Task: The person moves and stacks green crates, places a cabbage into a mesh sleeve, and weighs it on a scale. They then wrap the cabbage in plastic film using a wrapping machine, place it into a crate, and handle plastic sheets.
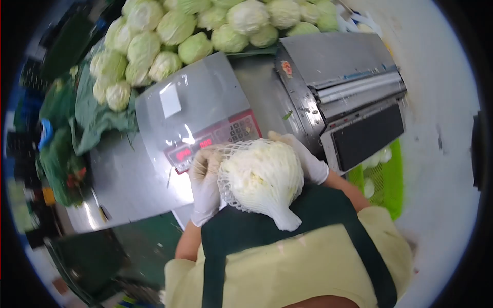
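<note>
A pale cabbage (257, 172) in a white foam net is close to my chest, the net's gathered end pointing down toward the apron. My left hand (207, 177), in a white glove, grips the net at the cabbage's left side with bent fingers. On the right side my gloved right hand (304, 158) holds the cabbage from behind, its fingers partly hidden. Just beyond the hands stands a scale (192, 102) with a metal plate, a keypad and lit red digits.
Many cabbages (177, 28) are piled at the back on green cloth (105, 115). A wrapping machine (344, 61) with a dark plate stands to the right, above a green basket (393, 185). The metal table (123, 179) extends left, with a knife-like tool (100, 205) near its edge.
</note>
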A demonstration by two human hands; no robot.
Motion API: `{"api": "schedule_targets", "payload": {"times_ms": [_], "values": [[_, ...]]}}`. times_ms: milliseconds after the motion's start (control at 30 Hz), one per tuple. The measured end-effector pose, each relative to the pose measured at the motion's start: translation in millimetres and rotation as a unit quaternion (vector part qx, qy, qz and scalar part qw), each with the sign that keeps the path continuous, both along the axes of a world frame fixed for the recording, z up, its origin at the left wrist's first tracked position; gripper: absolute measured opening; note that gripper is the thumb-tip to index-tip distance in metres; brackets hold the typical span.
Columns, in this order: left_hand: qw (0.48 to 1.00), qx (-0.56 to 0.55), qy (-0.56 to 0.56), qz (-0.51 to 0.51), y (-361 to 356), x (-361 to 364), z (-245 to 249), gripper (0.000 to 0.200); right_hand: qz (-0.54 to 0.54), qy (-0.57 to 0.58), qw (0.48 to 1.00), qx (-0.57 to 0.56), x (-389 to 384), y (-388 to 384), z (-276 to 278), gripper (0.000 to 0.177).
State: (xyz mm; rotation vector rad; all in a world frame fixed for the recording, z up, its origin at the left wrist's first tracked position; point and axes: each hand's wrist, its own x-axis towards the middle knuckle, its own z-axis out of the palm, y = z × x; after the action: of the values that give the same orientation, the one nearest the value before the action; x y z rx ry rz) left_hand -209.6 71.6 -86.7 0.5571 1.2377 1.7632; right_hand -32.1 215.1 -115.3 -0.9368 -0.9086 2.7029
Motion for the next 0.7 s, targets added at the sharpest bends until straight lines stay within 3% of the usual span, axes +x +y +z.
{"api": "schedule_targets", "payload": {"times_ms": [33, 100, 167, 233, 300, 400, 467, 500, 567, 667, 700], "values": [[0.997, -0.072, 0.036, 0.007, -8, -7, 10, 0.018, -0.012, 0.014, 1.000, -0.011, 4, -2, -5, 0.049], [0.986, -0.068, -0.115, -0.097, -27, -17, -6, 0.025, -0.027, 0.092, 0.989, -0.111, 6, -10, -2, 0.049], [0.939, -0.139, -0.235, -0.210, -34, -9, -10, 0.033, -0.035, 0.107, 0.991, -0.074, 11, -23, -5, 0.049], [0.926, -0.140, -0.167, -0.309, -29, -11, 1, 0.032, -0.019, 0.093, 0.993, 0.072, 16, -28, -15, 0.050], [0.907, -0.188, -0.103, -0.362, -26, -12, -3, 0.037, 0.003, 0.058, 0.955, 0.290, 23, -32, -30, 0.052], [0.954, -0.086, -0.194, -0.210, -30, 2, -17, 0.057, 0.048, 0.003, 0.798, 0.601, 24, -28, -53, 0.058], [0.954, 0.005, -0.251, -0.164, -24, 8, -8, 0.062, 0.043, -0.008, 0.774, 0.632, 22, -27, -65, 0.063], [0.950, 0.024, -0.269, -0.159, -24, 10, -11, 0.063, 0.037, -0.006, 0.775, 0.631, 22, -27, -69, 0.066], [0.936, 0.028, -0.320, -0.145, -26, 14, -22, 0.067, 0.025, 0.001, 0.853, 0.521, 24, -25, -65, 0.075], [0.904, -0.024, -0.410, -0.117, -33, 20, -40, 0.072, -0.029, 0.033, 0.949, 0.313, 21, -31, -48, 0.083], [0.912, -0.024, -0.391, -0.122, -35, 26, -42, 0.077, -0.053, 0.047, 0.969, 0.237, 19, -33, -44, 0.084]]}}
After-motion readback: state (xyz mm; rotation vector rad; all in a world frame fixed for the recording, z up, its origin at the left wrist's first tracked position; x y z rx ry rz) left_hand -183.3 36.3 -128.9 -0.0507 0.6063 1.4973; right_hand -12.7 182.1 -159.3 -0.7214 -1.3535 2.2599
